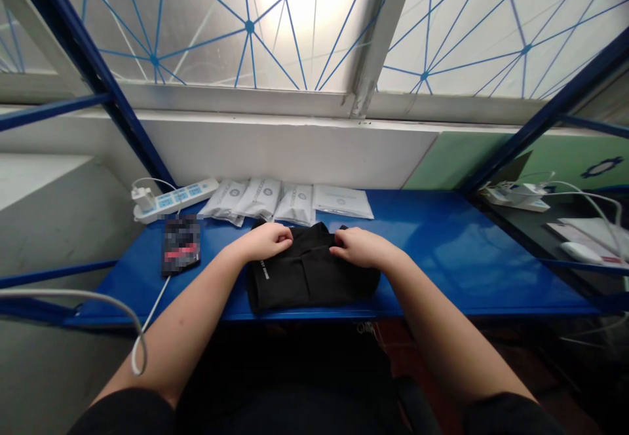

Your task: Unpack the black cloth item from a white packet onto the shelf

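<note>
A folded black cloth garment point(314, 281) lies flat near the front edge of the blue table, with small white lettering at its left side and a crease down its middle. My left hand point(268, 241) is on its far left part, fingers curled in and pinching the fabric. On the far right part, my right hand point(354, 246) also has its fingers closed on the cloth. A bunched fold of the garment rises between the two hands. What kind of garment it is cannot be made out.
Several sealed white packages point(296, 203) lie along the back of the blue table point(442, 258). At the left are a power strip point(179, 199) and a phone point(181, 246) with a white cable point(156, 304). Blue frame posts point(535, 107) rise at both sides. Another power strip point(518, 196) sits at the right.
</note>
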Motion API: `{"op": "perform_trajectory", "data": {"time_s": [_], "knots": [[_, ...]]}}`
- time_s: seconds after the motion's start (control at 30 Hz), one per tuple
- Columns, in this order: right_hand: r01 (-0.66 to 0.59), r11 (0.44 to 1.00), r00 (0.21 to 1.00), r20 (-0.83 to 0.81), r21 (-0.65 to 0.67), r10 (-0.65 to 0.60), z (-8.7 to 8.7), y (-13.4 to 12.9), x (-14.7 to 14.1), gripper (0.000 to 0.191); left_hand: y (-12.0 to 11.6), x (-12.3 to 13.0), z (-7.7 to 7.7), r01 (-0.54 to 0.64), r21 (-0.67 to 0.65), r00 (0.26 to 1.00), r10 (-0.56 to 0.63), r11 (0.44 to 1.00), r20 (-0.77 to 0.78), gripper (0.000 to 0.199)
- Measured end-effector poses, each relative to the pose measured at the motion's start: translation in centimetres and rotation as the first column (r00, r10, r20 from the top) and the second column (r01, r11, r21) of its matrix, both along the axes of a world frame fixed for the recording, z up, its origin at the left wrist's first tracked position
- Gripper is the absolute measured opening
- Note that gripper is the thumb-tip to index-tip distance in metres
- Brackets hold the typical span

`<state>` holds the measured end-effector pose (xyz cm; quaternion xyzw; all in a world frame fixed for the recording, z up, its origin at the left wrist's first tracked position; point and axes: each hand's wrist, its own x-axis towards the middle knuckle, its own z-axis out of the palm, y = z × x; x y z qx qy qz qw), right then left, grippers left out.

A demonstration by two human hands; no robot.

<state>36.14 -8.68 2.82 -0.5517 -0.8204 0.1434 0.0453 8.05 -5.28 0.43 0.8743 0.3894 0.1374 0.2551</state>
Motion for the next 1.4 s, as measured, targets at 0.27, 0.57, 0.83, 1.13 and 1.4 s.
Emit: {"op": "perform_trajectory", "data": {"time_s": [0.27, 0.57, 0.83, 1.13, 1.4], "knots": [[-0.194, 0.947, 0.981, 0.069, 0.258, 0.182, 0.7, 4.7, -5.3, 0.017, 2.5, -4.4, 0.4, -0.659, 0.449, 0.731, 0.655, 0.603, 0.193, 0.030], [-0.117, 0.905, 0.962, -0.180, 0.409, 0.206, -5.9, 7.6, -6.0, 0.032, 4.6, -8.0, -1.8, -0.773, 0.308, 0.531, 0.831, 0.555, -0.164, 0.085], [-0.150, 0.912, 0.906, -0.316, 0.381, 0.281, -5.9, 7.6, -5.0, 0.035, 4.7, -7.3, -1.6, -0.802, 0.275, 0.520, 0.846, 0.530, -0.115, 0.094], [-0.125, 0.917, 0.910, -0.323, 0.380, 0.258, -6.3, 7.7, -5.0, 0.037, 3.3, -6.7, 0.5, -0.790, 0.480, 0.563, 0.762, 0.383, 0.320, 0.051], [-0.077, 0.928, 0.941, -0.282, 0.364, 0.188, -7.2, 8.1, -5.5, 0.048, 2.0, -4.3, 0.8, -0.781, 0.535, 0.624, 0.389, 0.321, 0.678, 0.062]]}}
